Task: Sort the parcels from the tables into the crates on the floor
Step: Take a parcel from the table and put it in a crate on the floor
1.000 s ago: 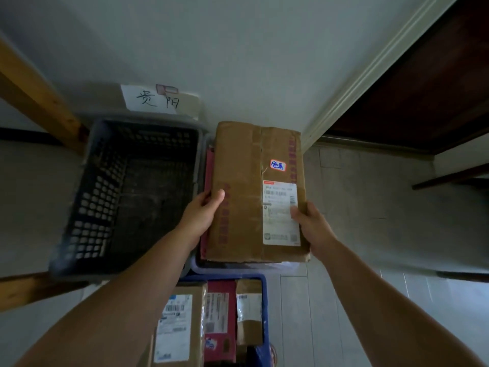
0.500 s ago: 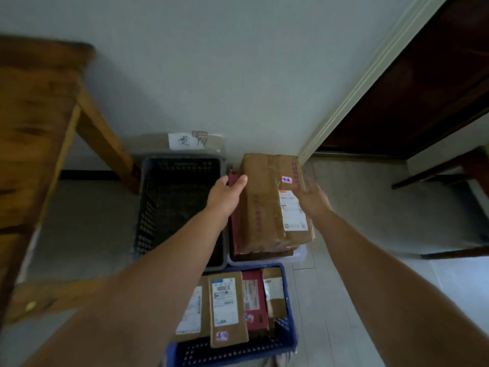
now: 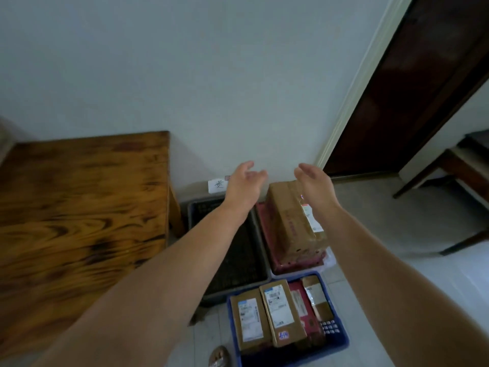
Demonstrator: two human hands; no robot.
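Brown taped cardboard parcel [image 3: 289,221], white label on its right side, lies flat atop a red parcel [image 3: 267,234] in the pale crate [image 3: 329,263], long axis running wall-to-viewer; left hand [image 3: 242,185] and right hand [image 3: 316,186] above it, fingers relaxed, empty.

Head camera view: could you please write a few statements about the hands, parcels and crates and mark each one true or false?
1. The left hand and the right hand hold nothing. True.
2. The large cardboard box lies in the dark grey crate. False: it rests on a red parcel in the pale crate beside it.
3. The blue crate holds several parcels. True.
4. The blue crate stands against the wall. False: it is nearest the person, with the other two crates between it and the wall.
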